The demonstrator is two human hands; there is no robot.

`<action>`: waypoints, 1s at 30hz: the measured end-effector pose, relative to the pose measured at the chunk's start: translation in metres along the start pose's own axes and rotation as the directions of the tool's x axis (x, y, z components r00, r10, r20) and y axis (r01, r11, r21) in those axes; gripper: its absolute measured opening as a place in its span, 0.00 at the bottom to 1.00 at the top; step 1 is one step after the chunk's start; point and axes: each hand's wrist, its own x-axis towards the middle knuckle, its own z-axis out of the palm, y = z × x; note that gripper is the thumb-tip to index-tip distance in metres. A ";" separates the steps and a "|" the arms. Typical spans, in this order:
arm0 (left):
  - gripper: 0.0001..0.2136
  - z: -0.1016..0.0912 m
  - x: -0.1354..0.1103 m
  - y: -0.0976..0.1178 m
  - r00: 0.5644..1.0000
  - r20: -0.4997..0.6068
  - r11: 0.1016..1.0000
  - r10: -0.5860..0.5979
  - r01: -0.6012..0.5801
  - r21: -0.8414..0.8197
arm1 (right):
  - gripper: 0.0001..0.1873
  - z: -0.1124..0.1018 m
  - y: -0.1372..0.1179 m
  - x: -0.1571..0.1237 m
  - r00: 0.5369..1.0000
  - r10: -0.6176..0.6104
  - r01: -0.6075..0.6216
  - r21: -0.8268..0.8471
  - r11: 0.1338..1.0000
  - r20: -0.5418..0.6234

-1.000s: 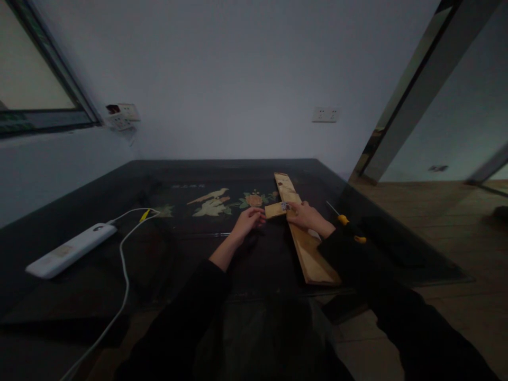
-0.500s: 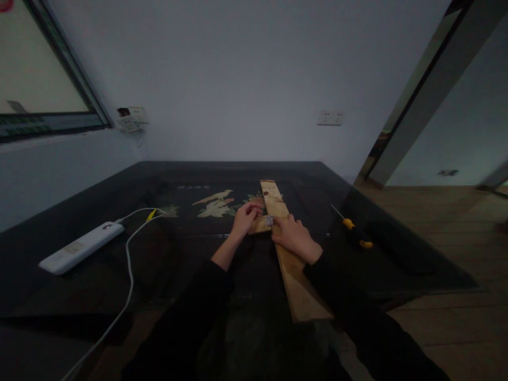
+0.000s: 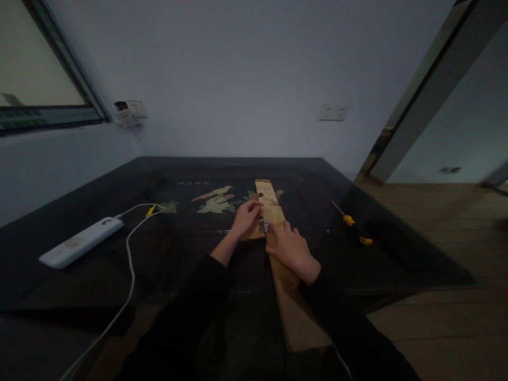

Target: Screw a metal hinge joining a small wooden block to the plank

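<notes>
While your left hand (image 3: 246,217) curls over the small wooden piece (image 3: 253,232), its grip is closed on that piece, with the fingertips at the edge nearest to the long plank (image 3: 272,209). Your right hand (image 3: 291,250) lies palm down on the plank. Its grip is open and flat, with the fingers stretched forward and not wrapped around anything.

Between the two grips sits a small metal hinge (image 3: 264,226). It is just in front of your right fingertips and just to the right of your left fingertips, at the joint where the small piece meets the side of the plank. The picture is dark, so I cannot tell whether any fingertip really touches the hinge.

The plank starts beyond your grips, passes under the right palm and comes back toward your body, where its near end reaches over the edge of the bench (image 3: 190,248). The small piece stands out to the left of the plank, mostly hidden under the left grip.

Well to the right of your right grip, a screwdriver (image 3: 349,221) with yellow on its handle lies on the bench. Far to the left of your left grip lies a white power strip (image 3: 81,242), with a white cable (image 3: 130,264) running toward the near edge.
</notes>
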 end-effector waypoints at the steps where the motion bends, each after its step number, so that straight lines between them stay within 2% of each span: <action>1: 0.06 0.000 0.000 0.000 1.000 0.006 1.000 0.002 -0.002 0.011 | 0.31 0.000 -0.001 -0.001 1.000 0.004 -0.004 0.001 1.000 0.006; 13: 0.06 0.002 -0.003 0.001 1.000 0.020 0.996 -0.009 0.007 0.088 | 0.30 0.001 -0.009 -0.012 1.000 0.003 -0.003 0.049 0.999 -0.002; 16: 0.07 -0.002 -0.003 -0.001 1.000 0.024 0.993 0.020 -0.022 0.116 | 0.29 -0.004 0.001 -0.020 0.999 -0.036 0.035 0.084 0.996 0.009; 20: 0.07 -0.012 -0.005 -0.003 0.997 0.045 0.966 0.070 -0.079 0.245 | 0.27 -0.018 0.026 -0.021 0.996 -0.079 0.088 0.246 0.965 -0.049; 22: 0.07 -0.020 -0.008 -0.003 0.992 0.065 0.924 0.104 -0.121 0.363 | 0.25 -0.023 0.037 -0.005 0.985 -0.113 0.151 0.349 0.925 -0.127; 24: 0.07 -0.027 -0.011 -0.004 0.986 0.094 0.861 0.134 -0.163 0.482 | 0.20 -0.022 0.043 0.023 0.966 -0.149 0.234 0.469 0.852 -0.212; 26: 0.08 -0.033 -0.015 -0.006 0.984 0.119 0.795 0.132 -0.177 0.580 | 0.14 -0.016 0.044 0.054 0.951 -0.218 0.306 0.586 0.750 -0.218; 28: 0.09 -0.036 -0.018 -0.008 0.984 0.138 0.737 0.112 -0.176 0.653 | 0.10 -0.005 0.040 0.079 0.936 -0.254 0.351 0.624 0.698 -0.243; 30: 0.10 -0.038 -0.020 -0.009 0.982 0.161 0.691 0.101 -0.185 0.699 | 0.09 0.005 0.035 0.093 0.923 -0.267 0.384 0.650 0.656 -0.275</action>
